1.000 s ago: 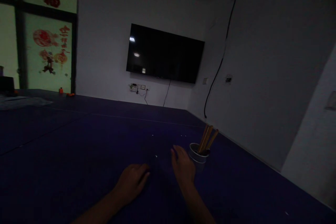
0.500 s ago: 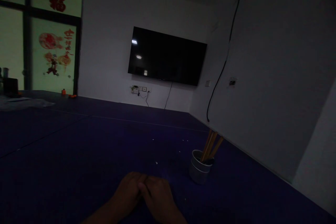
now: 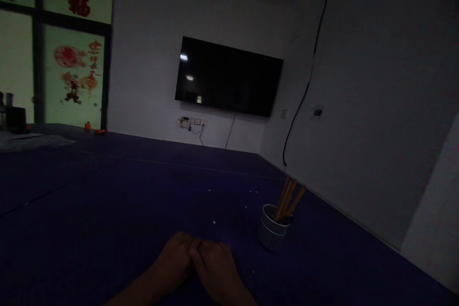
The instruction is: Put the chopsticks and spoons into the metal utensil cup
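My left hand point(image 3: 175, 254) and my right hand point(image 3: 217, 264) rest together low in the middle of the view, above the dark blue tabletop point(image 3: 150, 210). Both are closed, with knuckles up and fingers curled down out of sight. The thumb of my right hand lies against my left hand. Nothing shows in either hand, though the space under the fingers is hidden. To the right of them stands a grey cup point(image 3: 271, 235), upright, with several wooden sticks point(image 3: 287, 200) leaning in it.
Small white scraps point(image 3: 214, 222) lie beyond my hands. Clear plastic sheeting point(image 3: 39, 141) and small orange objects point(image 3: 87, 125) are at the far left. A television point(image 3: 229, 76) hangs on the far wall. A black cable point(image 3: 304, 93) dangles along the right wall.
My hands stay pressed together in nearly the same place, with only a slight shift of the left wrist. The cup and sticks have not moved.
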The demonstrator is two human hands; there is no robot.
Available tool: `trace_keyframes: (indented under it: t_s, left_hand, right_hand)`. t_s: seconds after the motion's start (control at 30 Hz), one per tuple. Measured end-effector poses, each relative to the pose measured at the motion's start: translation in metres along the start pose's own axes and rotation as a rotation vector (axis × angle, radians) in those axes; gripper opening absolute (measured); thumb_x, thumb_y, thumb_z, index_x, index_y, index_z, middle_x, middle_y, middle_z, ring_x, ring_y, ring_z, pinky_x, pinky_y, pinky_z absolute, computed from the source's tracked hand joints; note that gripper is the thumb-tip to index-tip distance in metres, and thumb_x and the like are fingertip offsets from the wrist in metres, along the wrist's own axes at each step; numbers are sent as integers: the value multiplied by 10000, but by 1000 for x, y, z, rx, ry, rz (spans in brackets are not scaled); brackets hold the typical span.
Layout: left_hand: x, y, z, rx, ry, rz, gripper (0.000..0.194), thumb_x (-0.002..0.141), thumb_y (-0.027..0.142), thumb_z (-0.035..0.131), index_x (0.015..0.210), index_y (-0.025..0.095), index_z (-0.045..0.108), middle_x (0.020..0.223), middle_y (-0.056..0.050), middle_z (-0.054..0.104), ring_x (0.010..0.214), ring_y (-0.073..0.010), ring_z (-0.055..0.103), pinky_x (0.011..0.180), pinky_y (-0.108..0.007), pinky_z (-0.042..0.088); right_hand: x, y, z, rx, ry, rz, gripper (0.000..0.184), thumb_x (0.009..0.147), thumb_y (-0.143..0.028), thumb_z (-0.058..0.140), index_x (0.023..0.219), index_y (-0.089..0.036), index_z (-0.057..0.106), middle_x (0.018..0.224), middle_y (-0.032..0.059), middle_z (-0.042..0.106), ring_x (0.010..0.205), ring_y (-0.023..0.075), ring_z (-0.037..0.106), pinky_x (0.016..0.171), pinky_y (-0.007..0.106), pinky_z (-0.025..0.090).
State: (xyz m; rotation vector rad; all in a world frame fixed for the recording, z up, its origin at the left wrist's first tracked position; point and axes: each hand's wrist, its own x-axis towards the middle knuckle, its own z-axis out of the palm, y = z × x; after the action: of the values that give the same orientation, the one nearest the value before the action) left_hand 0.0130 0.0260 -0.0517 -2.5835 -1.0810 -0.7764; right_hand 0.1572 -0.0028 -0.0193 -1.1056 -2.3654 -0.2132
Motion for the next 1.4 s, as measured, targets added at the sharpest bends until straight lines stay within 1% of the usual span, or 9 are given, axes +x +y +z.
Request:
trace_keyframes:
  t_s: [0.1,0.3,0.57,0.67,0.83,0.93,1.07,1.23,1.4]
  left_hand:
    - [-2,-1,2,23,13,-18,155,837,202,418,802,187,569,699,-41,636,661,-172,565,667,-295,437]
    - [-7,-5,13,101,39,9,297,872,265,362,663,188,557,569,-42,604,547,-163,556,586,-278,426]
    - [-5,-2,12,119,113,79,378,902,264,303,638,186,561,537,-47,618,489,-164,559,513,-269,407]
    - [-5,-2,12,121,133,85,389,900,269,298,624,186,559,515,-42,605,472,-154,544,508,-261,402]
    - [-6,-1,9,98,94,32,310,854,247,364,623,181,561,541,-40,612,524,-153,555,548,-255,413]
    - [-4,1,4,87,56,-5,260,830,251,401,644,183,568,586,-42,641,550,-164,573,556,-264,412]
    - [-2,5,2,17,11,-36,231,838,286,420,692,190,571,641,-36,667,593,-172,598,579,-270,419]
    - [-2,4,2,-7,-41,-80,225,842,250,416,717,184,591,659,-41,679,598,-177,613,565,-258,411]
    - [1,7,-4,-38,-75,-135,276,866,290,394,712,180,596,678,-50,683,627,-186,629,572,-253,411]
  right_hand:
    - [0,-2,-1,-65,-9,8,473,988,-324,215,802,-184,626,729,26,696,606,138,637,528,226,364]
    - [0,-5,0,-119,-9,79,528,980,-329,227,688,-180,640,660,56,678,554,156,626,503,235,359]
    - [-1,-2,1,-124,3,42,561,985,-328,169,721,-186,644,668,53,677,574,165,627,522,251,378]
    - [-1,-3,0,-142,-31,44,533,982,-308,193,734,-183,648,688,51,688,589,162,632,532,250,381]
    - [0,-4,-1,-142,-116,85,457,965,-287,284,738,-166,662,701,58,696,595,167,643,527,243,377]
    - [0,-3,0,-146,-115,74,439,965,-302,296,752,-170,657,704,57,696,594,164,640,528,234,377]
    - [-1,3,4,-124,-55,69,449,970,-357,296,758,-178,649,699,54,688,601,151,630,555,221,396]
    - [-3,20,5,-64,127,154,490,953,-484,296,852,-176,663,727,66,680,677,145,635,601,198,420]
    - [-4,34,5,-104,290,245,491,946,-497,295,905,-181,669,768,75,679,714,149,643,606,193,434]
